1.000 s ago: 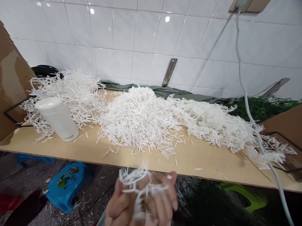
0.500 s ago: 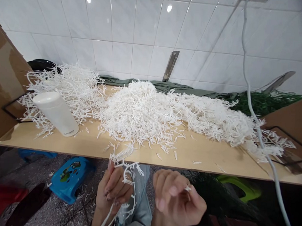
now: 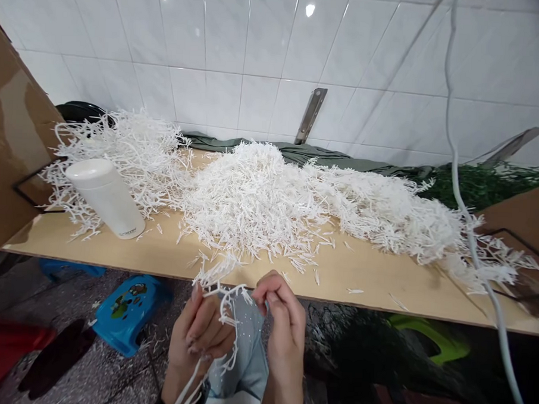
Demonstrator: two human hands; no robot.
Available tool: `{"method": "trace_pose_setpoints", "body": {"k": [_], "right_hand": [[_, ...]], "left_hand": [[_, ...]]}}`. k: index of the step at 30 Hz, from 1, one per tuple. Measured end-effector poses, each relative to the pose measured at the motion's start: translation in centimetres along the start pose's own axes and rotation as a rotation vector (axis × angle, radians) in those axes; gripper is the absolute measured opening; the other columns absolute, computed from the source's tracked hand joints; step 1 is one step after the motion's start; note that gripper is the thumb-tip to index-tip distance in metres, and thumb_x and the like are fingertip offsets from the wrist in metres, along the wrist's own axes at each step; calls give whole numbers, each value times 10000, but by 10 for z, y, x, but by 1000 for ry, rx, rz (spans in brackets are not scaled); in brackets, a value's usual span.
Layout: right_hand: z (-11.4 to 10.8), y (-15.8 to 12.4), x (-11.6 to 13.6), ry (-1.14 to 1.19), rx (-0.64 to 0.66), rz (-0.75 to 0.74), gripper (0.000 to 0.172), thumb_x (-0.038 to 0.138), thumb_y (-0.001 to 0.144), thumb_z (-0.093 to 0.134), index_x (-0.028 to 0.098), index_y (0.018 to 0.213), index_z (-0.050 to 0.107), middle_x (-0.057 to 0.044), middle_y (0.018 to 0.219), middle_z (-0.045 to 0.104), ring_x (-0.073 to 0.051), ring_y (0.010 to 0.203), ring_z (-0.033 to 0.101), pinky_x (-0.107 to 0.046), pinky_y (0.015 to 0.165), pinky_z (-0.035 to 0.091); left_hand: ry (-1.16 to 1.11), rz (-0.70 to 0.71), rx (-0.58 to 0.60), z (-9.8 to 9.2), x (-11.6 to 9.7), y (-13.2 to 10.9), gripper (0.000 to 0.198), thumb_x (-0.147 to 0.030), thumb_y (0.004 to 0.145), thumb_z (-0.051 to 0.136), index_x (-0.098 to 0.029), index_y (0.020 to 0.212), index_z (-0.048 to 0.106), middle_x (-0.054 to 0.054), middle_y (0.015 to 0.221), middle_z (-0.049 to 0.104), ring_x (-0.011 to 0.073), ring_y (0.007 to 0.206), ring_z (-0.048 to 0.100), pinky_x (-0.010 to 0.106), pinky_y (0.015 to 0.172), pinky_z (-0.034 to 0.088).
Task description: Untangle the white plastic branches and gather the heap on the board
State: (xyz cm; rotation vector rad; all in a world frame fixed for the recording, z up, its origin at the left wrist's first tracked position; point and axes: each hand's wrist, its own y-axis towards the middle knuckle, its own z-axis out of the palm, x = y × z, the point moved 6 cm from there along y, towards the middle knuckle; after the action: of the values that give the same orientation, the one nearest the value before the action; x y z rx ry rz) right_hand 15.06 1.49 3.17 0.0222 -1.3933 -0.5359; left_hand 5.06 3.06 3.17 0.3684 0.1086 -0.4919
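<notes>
Tiled wall (image 3: 223, 42) behind, wooden surface (image 3: 164, 251) loaded with a pile (image 3: 251, 201) of white sprigs. White branched strand (image 3: 223, 310) is held at the surface's near edge, clamped in the left hand (image 3: 205, 329), fingers curled, thumb up. Its long axis is set roughly up-down through that fist: tail hanging below, branches fanned above and to the right. Right hand (image 3: 285, 316) is the nearer one to the right-side branch tips, just beside them, raised, wrist below, thumb and forefinger bent close together. Whether a tip is pinched there cannot be told; too small.
</notes>
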Motion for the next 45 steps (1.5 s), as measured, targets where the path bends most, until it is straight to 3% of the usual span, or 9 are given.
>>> {"method": "trace_pose_setpoints", "body": {"k": [5, 8, 17, 19, 24, 26, 32, 38, 45], "right_hand": [[11, -6, -4, -160, 172, 33, 275, 460, 913, 471, 194, 883, 538, 15, 709, 428, -128, 659, 423, -235, 599, 330], [16, -8, -1, -203, 178, 19, 260, 430, 892, 541, 184, 810, 534, 41, 621, 366, -102, 569, 370, -223, 529, 282], [27, -14, -5, 379, 281, 250, 418, 456, 851, 581, 163, 574, 467, 32, 521, 404, -77, 482, 342, -204, 478, 277], [26, -13, -7, 479, 261, 305, 409, 454, 794, 640, 159, 561, 478, 44, 484, 377, -62, 442, 302, -196, 443, 238], [27, -5, -6, 801, 230, 413, 429, 342, 731, 685, 163, 498, 371, 84, 435, 251, -23, 392, 137, -159, 368, 96], [29, -2, -4, 956, 217, 424, 466, 292, 720, 686, 175, 501, 292, 103, 442, 207, -12, 384, 76, -135, 333, 64], [40, -1, -7, 1256, 277, 329, 435, 235, 857, 524, 210, 548, 217, 128, 418, 161, 1, 321, -11, -78, 250, 31], [50, -8, -7, 1399, 260, 304, 407, 238, 900, 457, 224, 564, 228, 137, 414, 142, -1, 291, -42, -86, 225, 39], [61, -14, -8, 1375, 159, 398, 476, 252, 784, 589, 200, 521, 195, 121, 413, 174, 1, 330, -2, -104, 281, 33]], "left_hand": [[104, -26, -52, -4, -1, -3, 692, -296, 922, 502, -170, 367, 108, -95, 250, 21, 15, 254, 3, 122, 283, 81], [131, -80, -51, -2, 3, -3, 704, -298, 911, 520, -166, 348, 118, -90, 250, 26, 12, 246, 30, 131, 290, 96], [-13, 122, 119, 6, 4, -3, 717, -189, 916, 419, -204, 253, 146, -89, 168, 15, 16, 170, -17, 146, 215, 153], [-16, 135, 56, -3, 8, -7, 725, -226, 903, 451, -220, 250, 137, -98, 163, -5, 20, 181, -63, 154, 196, 139], [149, 12, -384, -30, 24, -19, 787, -421, 795, 613, -244, 335, -2, -126, 210, -156, 25, 228, -172, 200, 168, -22], [165, -49, -449, -33, 30, -22, 786, -470, 776, 623, -251, 372, -15, -135, 224, -186, 28, 229, -183, 209, 164, -44], [181, 58, -443, -60, 33, -34, 739, -598, 827, 507, -267, 386, 15, -131, 170, -164, 43, 147, -104, 205, 153, 38], [135, 5, -217, -76, 30, -51, 718, -629, 868, 398, -268, 360, 40, -99, 152, -54, 58, 120, 18, 217, 183, 113], [280, 98, -346, -73, 12, -58, 684, -646, 837, 449, -263, 416, 68, -133, 233, -119, 44, 197, -40, 232, 229, 192]]}}
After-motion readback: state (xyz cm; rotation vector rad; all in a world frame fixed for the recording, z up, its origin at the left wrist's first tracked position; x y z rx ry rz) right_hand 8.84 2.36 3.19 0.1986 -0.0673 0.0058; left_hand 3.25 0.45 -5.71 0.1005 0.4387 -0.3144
